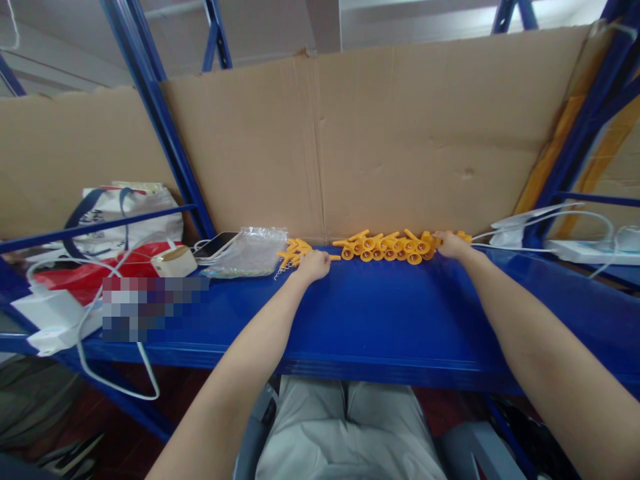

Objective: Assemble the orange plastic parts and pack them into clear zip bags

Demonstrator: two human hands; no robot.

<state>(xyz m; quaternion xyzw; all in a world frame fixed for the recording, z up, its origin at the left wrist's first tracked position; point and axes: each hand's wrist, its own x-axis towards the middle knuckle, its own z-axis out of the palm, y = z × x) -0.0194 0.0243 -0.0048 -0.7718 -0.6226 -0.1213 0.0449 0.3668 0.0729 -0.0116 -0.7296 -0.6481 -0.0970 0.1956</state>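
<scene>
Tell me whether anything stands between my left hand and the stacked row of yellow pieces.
Nothing visible blocks that short gap: between the left hand and the row, only a yellow piece's end pokes out beside the hand. The right hand is at the row's right end.

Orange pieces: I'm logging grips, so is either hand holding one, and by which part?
Cannot be told: the left hand and right hand both reach orange pieces, but any hold is hidden.
</scene>
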